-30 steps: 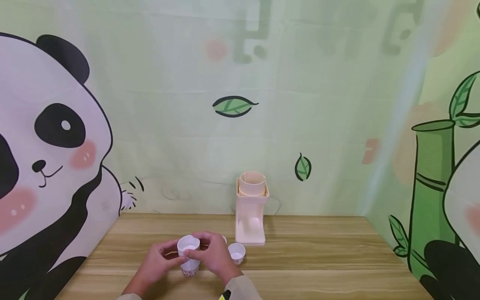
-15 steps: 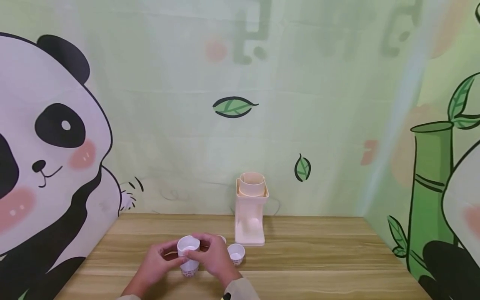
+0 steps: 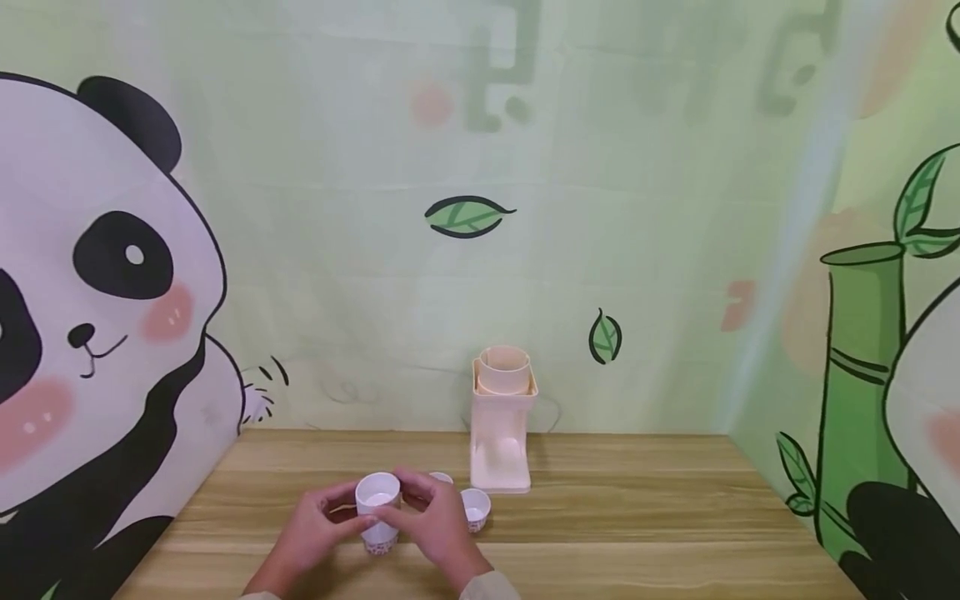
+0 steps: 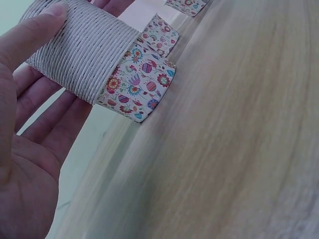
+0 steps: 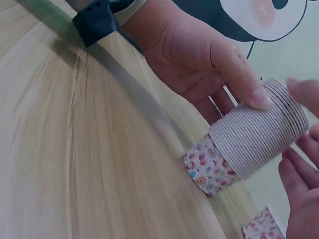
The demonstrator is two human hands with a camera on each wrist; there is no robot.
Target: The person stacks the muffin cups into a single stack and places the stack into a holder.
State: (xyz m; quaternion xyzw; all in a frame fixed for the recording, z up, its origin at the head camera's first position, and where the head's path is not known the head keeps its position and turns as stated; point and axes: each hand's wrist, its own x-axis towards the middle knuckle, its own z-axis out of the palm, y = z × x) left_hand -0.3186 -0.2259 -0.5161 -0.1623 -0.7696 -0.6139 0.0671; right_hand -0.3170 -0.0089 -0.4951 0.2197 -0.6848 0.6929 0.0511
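A tall stack of nested paper cups (image 3: 380, 534) stands upright on the table, white ribbed rims above and a floral-print bottom cup. My left hand (image 3: 318, 518) grips it from the left, with the thumb in front and the fingers behind. My right hand (image 3: 437, 518) holds its upper part from the right, its thumb across the front near the mouth and its fingers around the far side. In the right wrist view the right thumb (image 5: 305, 93) lies at the rim end of the stack (image 5: 261, 130). The left wrist view shows the floral print (image 4: 135, 82) close up.
One small floral paper cup (image 3: 476, 507) stands right of the hands, mouth up. Another cup (image 3: 442, 477) is partly hidden behind the right hand. A pale pink stand (image 3: 500, 450) with a round tube (image 3: 504, 371) at its top stands farther back on the wooden table, before the printed cloth backdrop.
My right hand has shifted slightly right, its thumb drawing back from over the stack's mouth and its fingers spreading a little. The left hand and the stack stay nearly where they were.
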